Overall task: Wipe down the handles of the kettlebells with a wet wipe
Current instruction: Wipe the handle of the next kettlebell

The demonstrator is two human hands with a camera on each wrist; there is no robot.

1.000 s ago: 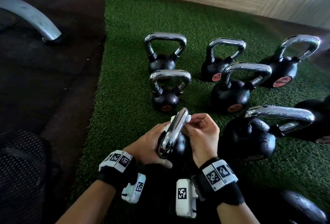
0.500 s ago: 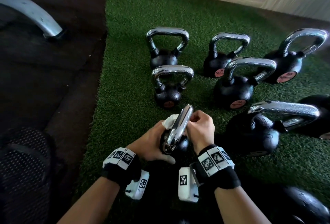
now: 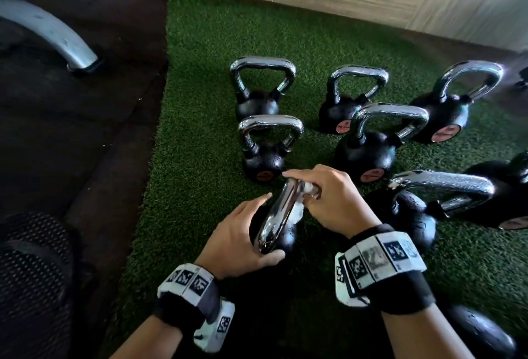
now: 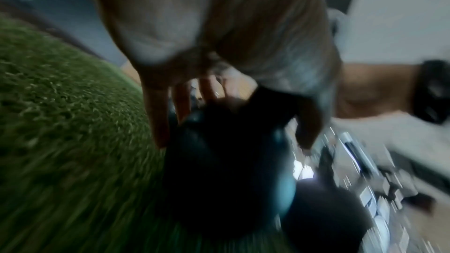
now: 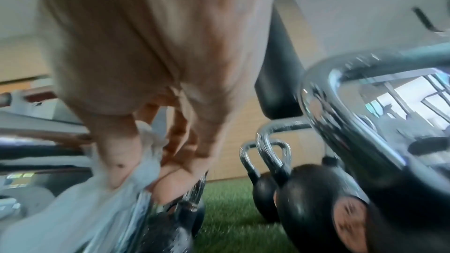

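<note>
**Wiping near kettlebell handle, lower centre of head view**

Kettlebell (image 3: 274, 233) sits on the green turf (image 3: 200, 101) in the lower centre of frame, chrome handle (image 3: 278, 215) running edge-on toward the camera. Right hand (image 3: 328, 201) has fingers curled over the top of the handle, pinching the white wet wipe (image 3: 297, 211) against its right side. Left hand (image 3: 240, 233) cups the black ball from the left, fingers spread and fairly straight, thumb under the near end of the handle; bracing, not clenched.

Handling, my read: cast iron, heavy and rigid, won't shift under wiping pressure. Chrome looks beaded with moisture, so likely slippery; steady it by the ball, as here. Wipe is soft and limp, bunches easily; best wrapped round the bar.

Six more kettlebells stand in the upper centre and right, handles not yet touched by either hand.
</note>
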